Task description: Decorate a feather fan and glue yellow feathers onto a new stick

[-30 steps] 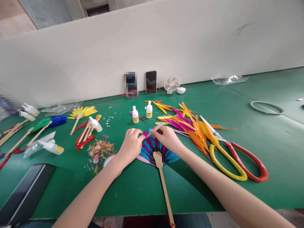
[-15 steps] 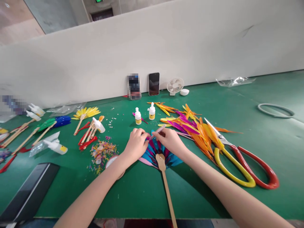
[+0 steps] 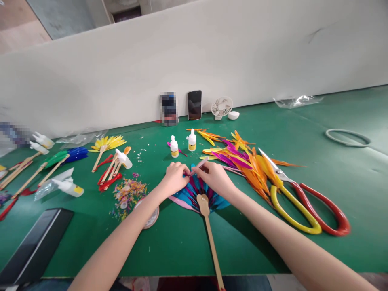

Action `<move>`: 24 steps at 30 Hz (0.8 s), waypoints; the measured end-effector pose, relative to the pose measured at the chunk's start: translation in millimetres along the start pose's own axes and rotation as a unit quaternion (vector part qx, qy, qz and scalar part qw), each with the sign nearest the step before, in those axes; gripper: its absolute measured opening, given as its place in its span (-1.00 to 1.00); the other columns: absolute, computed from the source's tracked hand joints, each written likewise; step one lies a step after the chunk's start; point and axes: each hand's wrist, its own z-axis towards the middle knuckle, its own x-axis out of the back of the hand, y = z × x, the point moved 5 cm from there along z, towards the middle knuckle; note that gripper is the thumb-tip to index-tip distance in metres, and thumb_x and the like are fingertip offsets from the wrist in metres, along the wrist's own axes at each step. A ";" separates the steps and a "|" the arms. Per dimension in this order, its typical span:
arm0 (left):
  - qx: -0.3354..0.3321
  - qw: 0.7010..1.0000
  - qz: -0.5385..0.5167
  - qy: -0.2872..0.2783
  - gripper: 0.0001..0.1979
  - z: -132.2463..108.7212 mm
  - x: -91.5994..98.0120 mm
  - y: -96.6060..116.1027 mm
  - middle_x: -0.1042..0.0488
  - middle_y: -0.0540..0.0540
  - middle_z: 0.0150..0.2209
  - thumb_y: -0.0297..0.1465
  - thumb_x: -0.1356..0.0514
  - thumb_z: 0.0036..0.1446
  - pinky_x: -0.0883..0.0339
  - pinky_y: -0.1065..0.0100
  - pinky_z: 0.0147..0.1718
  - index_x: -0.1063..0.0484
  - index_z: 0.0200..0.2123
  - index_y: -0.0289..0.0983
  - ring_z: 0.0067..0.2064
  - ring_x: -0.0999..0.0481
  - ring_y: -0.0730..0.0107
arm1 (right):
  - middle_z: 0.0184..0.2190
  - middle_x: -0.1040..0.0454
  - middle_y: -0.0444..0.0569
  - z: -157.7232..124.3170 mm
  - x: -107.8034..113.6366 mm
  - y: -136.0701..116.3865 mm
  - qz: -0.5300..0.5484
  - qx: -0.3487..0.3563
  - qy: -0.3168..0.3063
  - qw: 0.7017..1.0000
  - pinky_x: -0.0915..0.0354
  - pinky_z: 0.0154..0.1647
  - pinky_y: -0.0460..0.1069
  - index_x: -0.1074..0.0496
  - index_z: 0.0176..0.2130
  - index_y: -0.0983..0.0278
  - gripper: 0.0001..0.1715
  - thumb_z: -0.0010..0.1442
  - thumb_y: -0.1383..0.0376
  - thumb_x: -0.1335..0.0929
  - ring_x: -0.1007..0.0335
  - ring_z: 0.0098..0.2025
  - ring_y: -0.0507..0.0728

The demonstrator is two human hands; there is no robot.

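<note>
A small fan of blue and magenta feathers [image 3: 188, 193] on a long wooden stick [image 3: 212, 246] lies on the green table [image 3: 182, 242] in front of me. My left hand [image 3: 174, 178] rests on the fan's upper left part, fingers curled and pinched at the feather tips. My right hand [image 3: 214, 178] is beside it, closed on a thin pink stick-like tool [image 3: 198, 165] whose tip meets my left fingers. Both hands hide the fan's top edge.
Loose orange, yellow and magenta feathers [image 3: 242, 161] and big scissors [image 3: 300, 206] lie to the right. Two small glue bottles [image 3: 182, 144] stand behind the fan. Finished fans, sticks, confetti scraps [image 3: 129, 192], a round lid [image 3: 150, 216] and a dark device [image 3: 33, 246] lie left. Phones, a mini fan [image 3: 221, 107] stand by the wall.
Both hands stay on the feather fan with only small finger shifts; the camera view has wobbled slightly.
</note>
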 end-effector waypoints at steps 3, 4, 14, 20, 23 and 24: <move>0.010 1.000 0.005 -0.011 -0.91 0.4 0.1 0.3 -0.39 -0.06 -0.33 -0.48 -0.11 -0.07 -0.19 0.24 -0.18 -0.39 -0.43 -0.25 -0.18 -0.31 0.26 | -0.55 -0.48 0.00 0.0 -0.4 -0.4 0.004 0.000 0.000 1.000 -0.14 -0.52 -0.08 -0.32 -0.57 0.29 -0.72 0.07 0.19 -0.24 -0.37 -0.51 0.11; 0.011 1.000 0.007 -0.014 -0.91 0.6 0.1 0.6 -0.40 -0.06 -0.32 -0.47 -0.10 -0.07 -0.19 0.23 -0.18 -0.39 -0.43 -0.25 -0.18 -0.32 0.25 | -0.55 -0.48 0.00 0.0 -0.6 -0.5 0.005 0.000 -0.001 1.000 -0.14 -0.53 -0.08 -0.32 -0.57 0.29 -0.72 0.07 0.19 -0.24 -0.37 -0.51 0.10; -0.010 0.996 0.077 -0.042 -0.86 5.0 -4.6 3.3 -0.40 -0.10 -0.32 -0.45 -0.04 -0.05 -0.18 0.18 -0.21 -0.38 -0.41 -0.24 -0.15 -0.32 0.16 | -0.55 -0.46 -0.01 0.4 -1.3 -0.3 -0.013 -0.003 -0.001 1.000 -0.11 -0.53 -0.08 -0.29 -0.58 0.27 -0.72 0.07 0.19 -0.25 -0.35 -0.51 0.11; -0.015 0.994 0.102 -0.039 -0.85 5.8 -6.0 6.0 -0.39 -0.14 -0.33 -0.44 -0.02 -0.07 -0.16 0.16 -0.23 -0.36 -0.42 -0.26 -0.15 -0.32 0.12 | -0.54 -0.46 0.00 0.5 -1.3 0.3 -0.018 -0.002 -0.004 1.000 -0.09 -0.52 -0.07 -0.30 -0.56 0.28 -0.73 0.08 0.20 -0.24 -0.34 -0.50 0.11; -0.014 0.992 0.116 -0.043 -0.84 5.9 -6.2 7.1 -0.39 -0.16 -0.34 -0.42 -0.01 -0.06 -0.16 0.15 -0.24 -0.36 -0.42 -0.27 -0.15 -0.32 0.10 | -0.54 -0.46 0.00 0.6 -1.7 0.4 -0.016 0.002 -0.004 1.000 -0.09 -0.52 -0.08 -0.31 -0.56 0.28 -0.73 0.08 0.21 -0.24 -0.34 -0.50 0.11; -0.013 0.991 0.122 -0.045 -0.84 5.8 -6.2 7.4 -0.39 -0.17 -0.33 -0.42 0.00 -0.06 -0.15 0.15 -0.25 -0.36 -0.42 -0.28 -0.15 -0.32 0.10 | -0.53 -0.46 0.00 0.7 -2.0 0.6 -0.015 0.001 -0.004 1.000 -0.09 -0.52 -0.08 -0.31 -0.56 0.28 -0.73 0.08 0.21 -0.25 -0.34 -0.50 0.11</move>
